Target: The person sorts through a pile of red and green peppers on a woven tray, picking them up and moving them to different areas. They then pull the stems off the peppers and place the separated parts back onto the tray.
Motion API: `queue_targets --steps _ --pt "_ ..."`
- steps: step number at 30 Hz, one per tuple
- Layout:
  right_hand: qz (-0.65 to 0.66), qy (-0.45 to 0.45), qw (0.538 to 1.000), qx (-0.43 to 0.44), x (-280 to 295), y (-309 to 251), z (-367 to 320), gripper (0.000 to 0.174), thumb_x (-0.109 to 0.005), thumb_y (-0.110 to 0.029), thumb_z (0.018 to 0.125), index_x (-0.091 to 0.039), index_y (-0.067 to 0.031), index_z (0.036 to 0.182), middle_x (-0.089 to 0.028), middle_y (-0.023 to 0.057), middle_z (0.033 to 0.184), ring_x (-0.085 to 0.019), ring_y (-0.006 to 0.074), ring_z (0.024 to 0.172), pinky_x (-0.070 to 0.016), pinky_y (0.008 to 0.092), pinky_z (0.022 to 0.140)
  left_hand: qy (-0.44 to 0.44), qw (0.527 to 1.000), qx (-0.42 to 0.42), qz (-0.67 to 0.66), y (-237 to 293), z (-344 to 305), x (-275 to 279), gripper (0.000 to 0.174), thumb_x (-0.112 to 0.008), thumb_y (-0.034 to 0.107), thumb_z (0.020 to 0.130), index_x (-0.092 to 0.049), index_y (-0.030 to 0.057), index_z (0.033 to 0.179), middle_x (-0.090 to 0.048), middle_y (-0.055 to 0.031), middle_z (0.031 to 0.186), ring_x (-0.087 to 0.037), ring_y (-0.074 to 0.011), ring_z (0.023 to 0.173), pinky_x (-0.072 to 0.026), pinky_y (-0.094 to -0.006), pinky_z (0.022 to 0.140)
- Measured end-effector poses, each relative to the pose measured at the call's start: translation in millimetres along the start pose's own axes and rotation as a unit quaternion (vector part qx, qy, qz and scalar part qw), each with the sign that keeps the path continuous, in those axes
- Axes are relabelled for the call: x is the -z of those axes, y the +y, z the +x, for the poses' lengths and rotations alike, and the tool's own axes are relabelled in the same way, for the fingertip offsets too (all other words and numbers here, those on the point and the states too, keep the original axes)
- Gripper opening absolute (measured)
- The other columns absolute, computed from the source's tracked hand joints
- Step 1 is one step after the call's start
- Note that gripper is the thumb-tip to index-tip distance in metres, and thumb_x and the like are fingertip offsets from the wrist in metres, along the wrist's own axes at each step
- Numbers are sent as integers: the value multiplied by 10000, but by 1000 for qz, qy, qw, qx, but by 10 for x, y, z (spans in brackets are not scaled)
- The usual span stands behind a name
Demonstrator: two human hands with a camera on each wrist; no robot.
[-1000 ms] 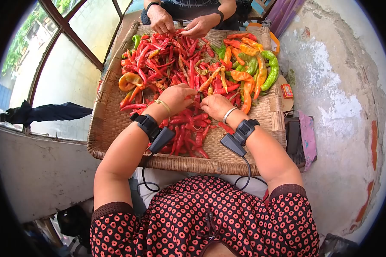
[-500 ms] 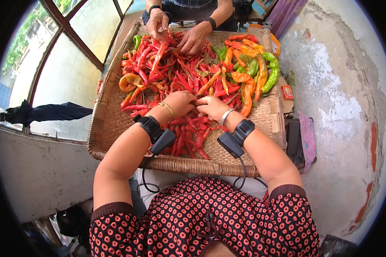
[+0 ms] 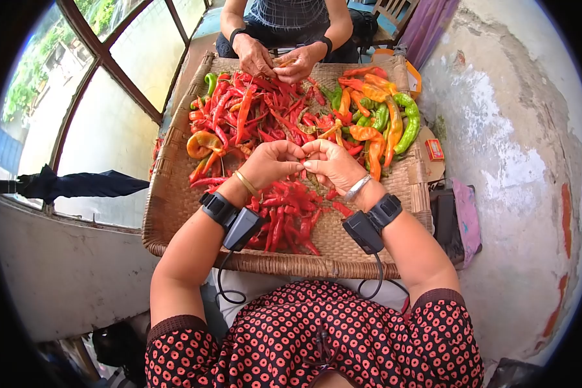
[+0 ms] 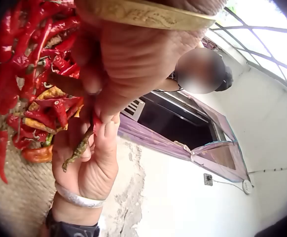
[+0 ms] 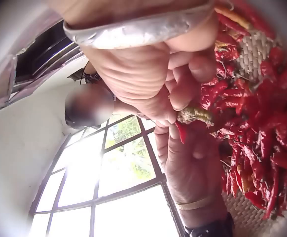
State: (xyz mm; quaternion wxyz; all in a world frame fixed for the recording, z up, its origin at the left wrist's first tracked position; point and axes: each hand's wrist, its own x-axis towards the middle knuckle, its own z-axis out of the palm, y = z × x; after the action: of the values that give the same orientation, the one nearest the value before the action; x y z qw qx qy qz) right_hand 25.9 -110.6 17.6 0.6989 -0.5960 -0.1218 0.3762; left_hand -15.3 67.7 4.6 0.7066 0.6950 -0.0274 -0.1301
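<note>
**A:** Start at the left. What is the left hand doing?

**B:** The left hand is raised over the woven tray. Its fingers are curled and pinch the body of one red chili.

**A:** Where exactly is that chili?

**B:** It is in the air between the two hands, above the near pile, and does not touch the tray. Its dried stem points toward the right.

**A:** And the right hand?

**B:** The right hand has thumb and fingertips closed on the stem end. The stem looks attached, so I judge this chili not yet finished.

**A:** How far along is the whole job?

**B:** A small near pile of red chilies lies just under the hands. The big heap covers the middle of the tray up to the far edge, where a second person handles chilies too. I cannot tell from here whether the near ones have lost their stems. If they are the finished lot, I judge well under half is done.

**A:** Anything further right?

**B:** Long orange and green peppers lie grouped at the tray's right side, and no hand is on them.
</note>
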Motion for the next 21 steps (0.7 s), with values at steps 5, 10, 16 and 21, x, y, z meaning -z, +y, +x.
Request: queue_targets --steps 5,10,16,21 --pt "-66 -27 997 36 -33 -178 -121 292 -576 -38 761 -473 -54 1033 -514 -17 717 -451 24 516 -360 152 429 -28 994 -15 -106 136 -86 -48 217 -606 36 765 -541 65 970 -582 18 767 -536 -26 632 -425 -143 514" --pt "-103 -14 991 85 -66 -193 -147 385 -564 1 740 -447 -32 1106 -487 -15 666 -469 54 496 -392 178 437 -27 991 -4 -135 184 -116 -105 260 -601 72 777 -522 59 1024 -576 24 775 -507 -16 601 -396 -139 495" --pt "-95 -67 993 37 -32 -84 -120 488 -532 43 678 -418 0 1150 -466 -23 633 -442 55 490 -365 187 435 -48 993 58 -89 61 -78 -82 250 -616 92 770 -536 57 1004 -562 41 733 -476 -11 562 -372 -142 483" --pt "-70 -57 996 -3 152 -76 -84 444 -528 12 694 -431 13 1127 -477 -18 635 -434 58 472 -349 188 416 -3 997 72 -31 16 -57 -85 192 -625 87 765 -553 74 942 -555 46 712 -485 -16 554 -385 -140 483"
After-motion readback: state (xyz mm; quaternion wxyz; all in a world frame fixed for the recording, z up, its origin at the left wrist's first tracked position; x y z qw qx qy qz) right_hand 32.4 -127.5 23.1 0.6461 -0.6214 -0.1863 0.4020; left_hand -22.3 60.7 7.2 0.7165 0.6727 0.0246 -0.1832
